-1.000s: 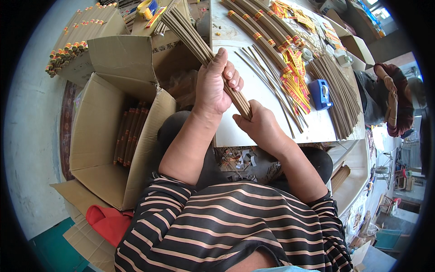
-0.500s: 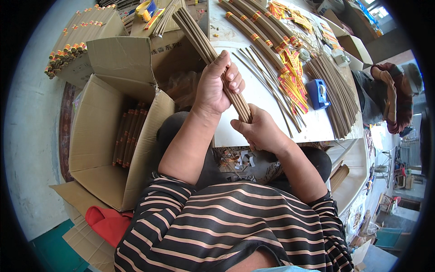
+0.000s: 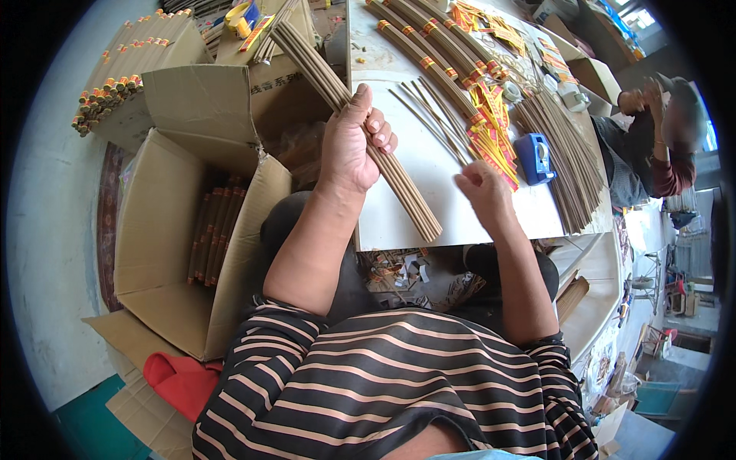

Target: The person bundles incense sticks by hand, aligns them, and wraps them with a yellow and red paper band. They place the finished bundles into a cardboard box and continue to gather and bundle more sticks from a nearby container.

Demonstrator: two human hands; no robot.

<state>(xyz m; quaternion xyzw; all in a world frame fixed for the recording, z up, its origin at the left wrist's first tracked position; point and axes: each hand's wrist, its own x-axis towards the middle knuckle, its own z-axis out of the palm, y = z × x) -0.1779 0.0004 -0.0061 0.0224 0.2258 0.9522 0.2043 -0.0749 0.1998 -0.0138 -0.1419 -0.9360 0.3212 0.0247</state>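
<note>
My left hand (image 3: pixel 349 146) is closed round a bundle of thin brown incense sticks (image 3: pixel 406 198), held slantwise over the front edge of the white table (image 3: pixel 399 130). The bundle's lower ends are lined up, and its upper end reaches toward the open carton. Over the tabletop to the right, my right hand (image 3: pixel 488 195) has curled fingers closed at the ends of several loose incense sticks (image 3: pixel 434 115). Their near ends are hidden by that hand. Red and yellow paper labels (image 3: pixel 494 138) lie just beyond it, beside a blue tape dispenser (image 3: pixel 534 159).
An open cardboard box (image 3: pixel 165 222) with labelled bundles inside stands at my left. More banded bundles (image 3: pixel 429 54) lie at the table's back, and a pile of loose sticks (image 3: pixel 563 161) at its right. Another person (image 3: pixel 652 153) is at the far right.
My right hand has left the bundle's lower end and moved right to the loose sticks, which have shifted. My left hand keeps the bundle, slightly further left. The other person's hands have risen.
</note>
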